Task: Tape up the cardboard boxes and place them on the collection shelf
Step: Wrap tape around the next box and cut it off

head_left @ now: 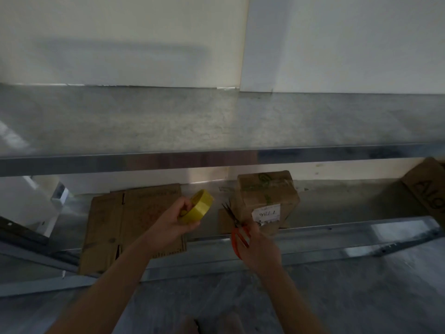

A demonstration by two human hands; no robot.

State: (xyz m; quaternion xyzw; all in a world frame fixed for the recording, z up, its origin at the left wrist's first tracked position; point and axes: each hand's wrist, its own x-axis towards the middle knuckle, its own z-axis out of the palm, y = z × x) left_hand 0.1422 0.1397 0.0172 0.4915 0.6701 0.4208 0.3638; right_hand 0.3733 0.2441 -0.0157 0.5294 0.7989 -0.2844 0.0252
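While left hand (179, 219) clamps the yellow tape roll (198, 209) and right hand (258, 247) grips orange-handled scissors (238, 229), keep blades pointed beyond fingertips, off the brown cardboard box (267, 201).

The small brown box (267, 201) has a white sticker (266, 215) with a handwritten number, seen upside down; it looks like 1786. The box at the far right (428, 186) shows big dark letters, cut off. Other print is too blurry.

Head view, downward onto shelf (216, 162)

Taped brown box (267, 201) upright on lower shelf (337, 233).
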